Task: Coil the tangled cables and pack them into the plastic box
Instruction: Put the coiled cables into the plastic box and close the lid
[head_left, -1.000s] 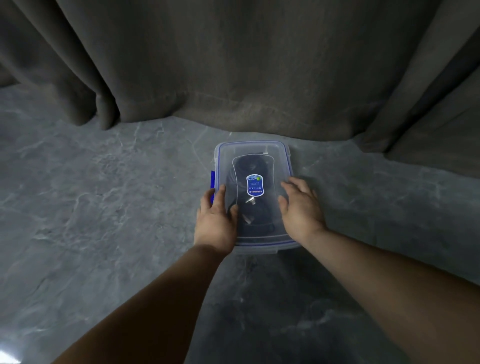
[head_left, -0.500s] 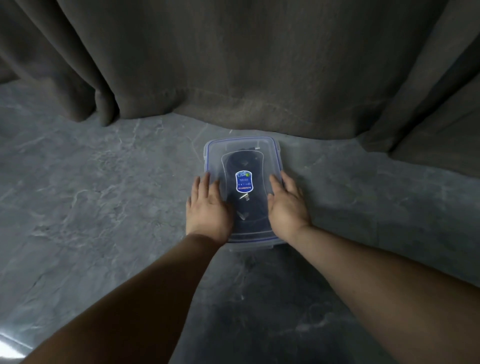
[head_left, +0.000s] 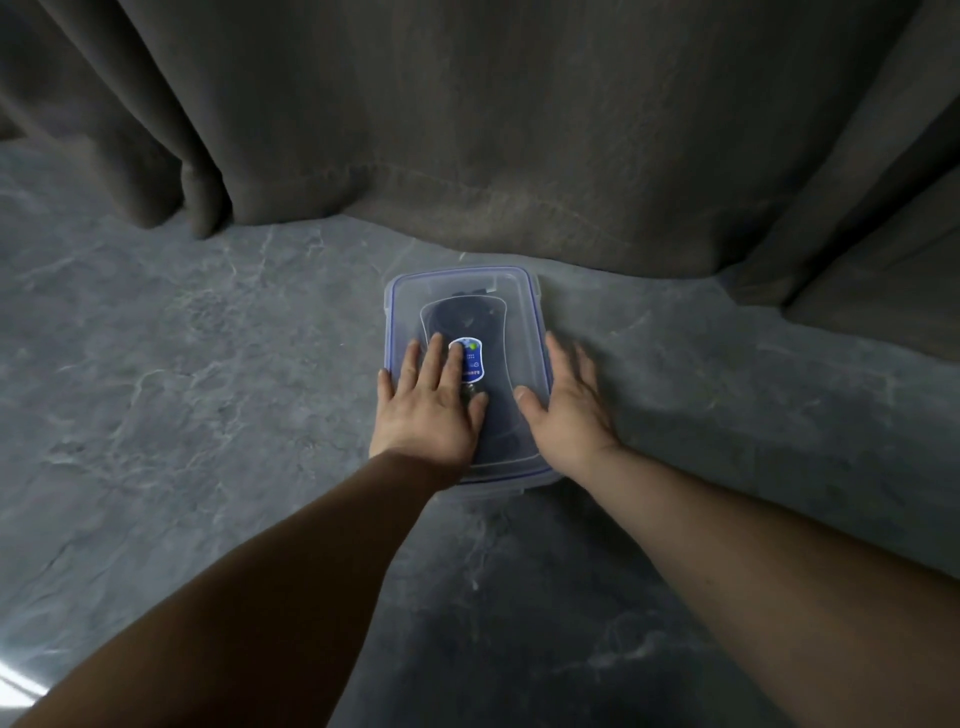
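Note:
A clear plastic box (head_left: 519, 291) with a blue-edged lid lies flat on the grey marbled floor, lid on. Dark coiled cables (head_left: 467, 317) show dimly through the lid, around a small blue sticker (head_left: 471, 358). My left hand (head_left: 428, 410) rests flat on the lid, fingers spread, its fingertips at the sticker. My right hand (head_left: 569, 405) lies flat along the box's right edge, thumb on the lid and fingers over the rim toward the floor. Neither hand grips anything.
A heavy grey-brown curtain (head_left: 467, 130) hangs down to the floor just behind the box and runs across the whole back. Grey stone floor (head_left: 182, 389) spreads left, right and in front of the box.
My left hand has slid from the box's left edge onto the middle of the lid. My right hand has shifted outward to the right rim. The box stays in place.

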